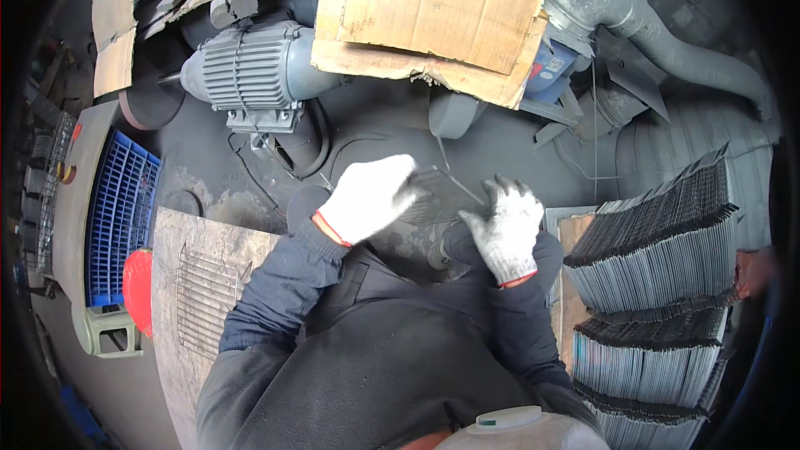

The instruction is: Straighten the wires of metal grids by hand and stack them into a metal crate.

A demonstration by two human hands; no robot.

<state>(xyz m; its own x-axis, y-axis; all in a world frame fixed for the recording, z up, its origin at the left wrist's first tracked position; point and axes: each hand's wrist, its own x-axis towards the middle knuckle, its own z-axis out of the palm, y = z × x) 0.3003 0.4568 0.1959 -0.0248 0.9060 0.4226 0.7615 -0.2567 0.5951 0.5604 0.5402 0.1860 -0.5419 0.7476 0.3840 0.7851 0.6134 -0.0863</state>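
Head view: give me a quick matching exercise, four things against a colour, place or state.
1. Electric motor
2. Plastic crate
3. Left hand
4. Wire rack

A. In a white glove with red edging
B. Lying on the wooden board, at the person's left
C. Grey, with a finned casing
D. Blue, with a lattice of openings

Pairs: 1-C, 2-D, 3-A, 4-B
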